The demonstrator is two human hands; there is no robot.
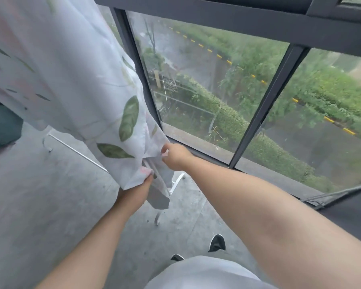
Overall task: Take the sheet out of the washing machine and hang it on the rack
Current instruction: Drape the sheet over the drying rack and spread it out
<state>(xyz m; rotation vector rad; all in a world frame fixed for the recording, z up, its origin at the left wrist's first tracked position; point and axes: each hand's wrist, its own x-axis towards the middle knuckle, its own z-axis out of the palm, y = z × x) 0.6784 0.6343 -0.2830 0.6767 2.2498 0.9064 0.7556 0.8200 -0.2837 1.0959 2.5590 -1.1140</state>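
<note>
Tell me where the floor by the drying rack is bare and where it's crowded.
Bare: the grey floor left of the rack's white base rail, up to the dark green object; the strip between the rack foot and the black shoes. Crowded: the sheet's lower corner, where left hand and right hand grip it beside the window frame.

Beyond our fingers [164, 152] we see a dark-framed window [267, 105] with a hedge [227, 119] and road [192, 53] outside; below them lies grey floor [50, 205], and nearer us than the fingers stand two black shoes [216, 243].
</note>
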